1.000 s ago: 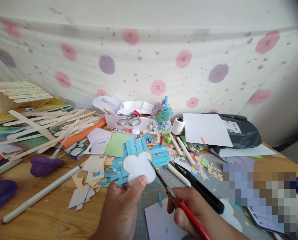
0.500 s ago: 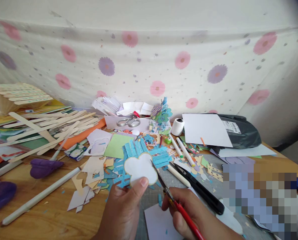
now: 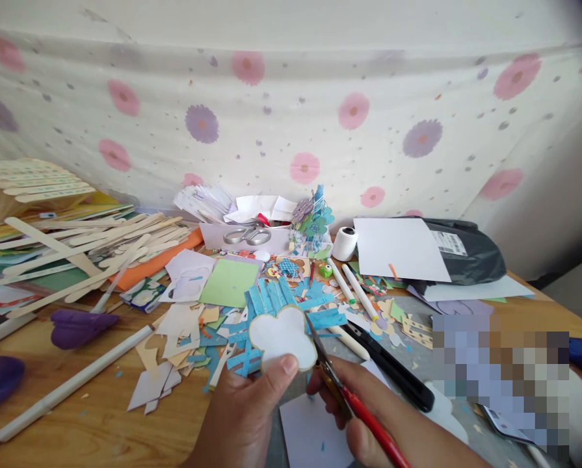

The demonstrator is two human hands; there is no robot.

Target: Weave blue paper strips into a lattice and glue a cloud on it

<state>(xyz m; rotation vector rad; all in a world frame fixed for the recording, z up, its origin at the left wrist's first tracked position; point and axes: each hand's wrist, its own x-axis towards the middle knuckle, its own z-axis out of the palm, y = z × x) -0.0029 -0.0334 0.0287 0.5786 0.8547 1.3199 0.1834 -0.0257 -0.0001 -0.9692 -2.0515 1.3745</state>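
Observation:
Between the thumb and fingers of my left hand (image 3: pixel 246 416) is a white flower-shaped paper cutout (image 3: pixel 283 335) with a brown outline. Blue paper strips (image 3: pixel 271 294) stick out from behind its top, left and right edges. My right hand (image 3: pixel 369 390) grips scissors (image 3: pixel 376 430) with red handles, their blades pointing up and away along the cutout's right edge, beside the strips there. Whether the blades touch a strip I cannot tell. Below both hands lies a white paper sheet (image 3: pixel 307 429) on the grey cutting mat.
Paper scraps (image 3: pixel 173 325) and wooden craft sticks (image 3: pixel 86 250) crowd the left. A black utility knife (image 3: pixel 393 370) and white markers (image 3: pixel 359 292) lie right of my hands. Behind are grey-handled scissors (image 3: pixel 246 234), a thread spool (image 3: pixel 344 244) and a black plastic bag (image 3: pixel 480 257).
The cutout and both hands have shifted slightly right and are tilted a little differently. The view has moved a bit, so the background sits further left. Both hands keep their hold.

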